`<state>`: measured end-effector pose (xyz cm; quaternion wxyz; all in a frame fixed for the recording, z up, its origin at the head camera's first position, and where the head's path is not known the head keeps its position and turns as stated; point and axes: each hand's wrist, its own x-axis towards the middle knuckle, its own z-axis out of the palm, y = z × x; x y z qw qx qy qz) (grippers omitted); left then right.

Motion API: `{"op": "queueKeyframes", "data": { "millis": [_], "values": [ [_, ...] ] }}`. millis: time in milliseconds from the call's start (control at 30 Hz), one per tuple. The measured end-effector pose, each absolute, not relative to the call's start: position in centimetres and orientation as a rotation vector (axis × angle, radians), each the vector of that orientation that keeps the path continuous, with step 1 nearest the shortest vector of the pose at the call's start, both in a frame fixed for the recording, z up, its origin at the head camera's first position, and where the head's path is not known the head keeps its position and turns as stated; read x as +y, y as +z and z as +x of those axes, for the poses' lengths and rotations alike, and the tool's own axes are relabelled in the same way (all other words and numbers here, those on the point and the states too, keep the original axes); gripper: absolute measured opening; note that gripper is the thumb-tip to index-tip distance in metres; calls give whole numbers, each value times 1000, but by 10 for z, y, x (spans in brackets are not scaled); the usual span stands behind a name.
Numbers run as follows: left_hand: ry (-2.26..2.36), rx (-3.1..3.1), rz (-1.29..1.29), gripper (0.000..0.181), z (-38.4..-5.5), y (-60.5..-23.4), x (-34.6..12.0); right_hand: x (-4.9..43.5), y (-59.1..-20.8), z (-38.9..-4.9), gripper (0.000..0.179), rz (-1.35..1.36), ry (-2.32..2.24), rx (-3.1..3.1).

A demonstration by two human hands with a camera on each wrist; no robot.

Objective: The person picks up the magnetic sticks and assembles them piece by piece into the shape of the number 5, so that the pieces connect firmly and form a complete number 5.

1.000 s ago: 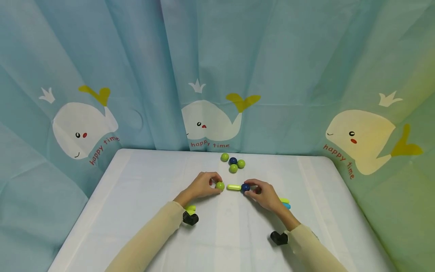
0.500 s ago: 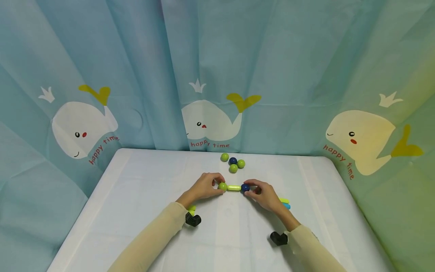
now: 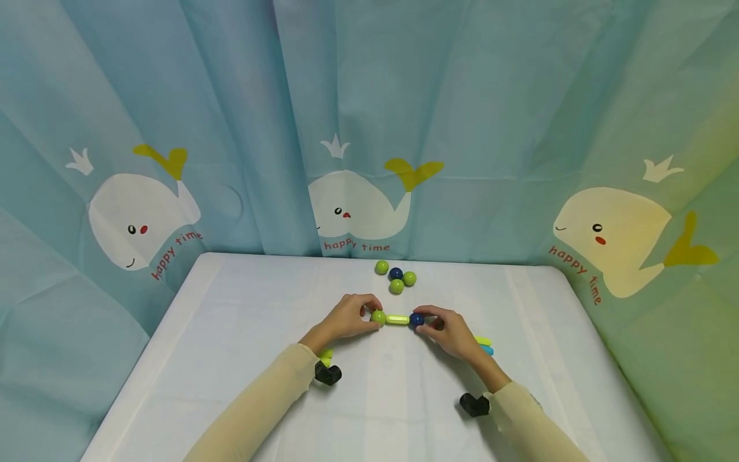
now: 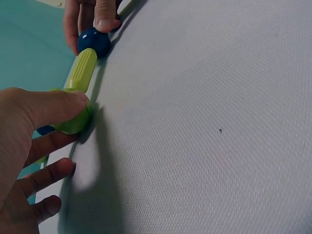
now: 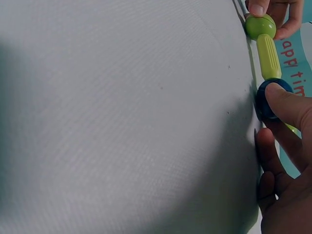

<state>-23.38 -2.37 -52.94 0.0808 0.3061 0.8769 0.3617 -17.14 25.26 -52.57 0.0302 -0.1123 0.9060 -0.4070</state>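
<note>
A ribbed yellow-green rod (image 3: 398, 319) lies level between two balls and meets both of them. My left hand (image 3: 351, 316) pinches the green ball (image 3: 378, 317) at the rod's left end between thumb and finger. On the other end is a dark blue ball (image 3: 416, 320), which my right hand (image 3: 447, 328) pinches the same way. In the left wrist view the rod (image 4: 83, 70) runs from under the left thumb up to the blue ball (image 4: 94, 43). The right wrist view shows the green ball (image 5: 261, 27) joined to the rod's far end.
Several loose balls, green (image 3: 382, 267) and dark blue (image 3: 395, 273), sit near the back edge of the white table (image 3: 260, 308). Yellow-green pieces (image 3: 326, 354) lie by the left wrist. A blue piece (image 3: 486, 350) and a yellow-green one lie behind the right wrist. A whale-print curtain (image 3: 491, 128) surrounds the table.
My left hand has moved slightly right with the green ball, closing the gap to the rod, so the ball now meets its left end. My right hand has stayed on the blue ball.
</note>
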Motion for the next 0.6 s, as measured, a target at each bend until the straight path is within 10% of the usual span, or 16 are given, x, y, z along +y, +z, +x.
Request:
{"op": "queueKeyframes", "data": {
  "millis": [600],
  "values": [
    [1027,2621,922,26,-231,-524,-27,249,-521,-171,38,-306,-1183,2793]
  ]
}}
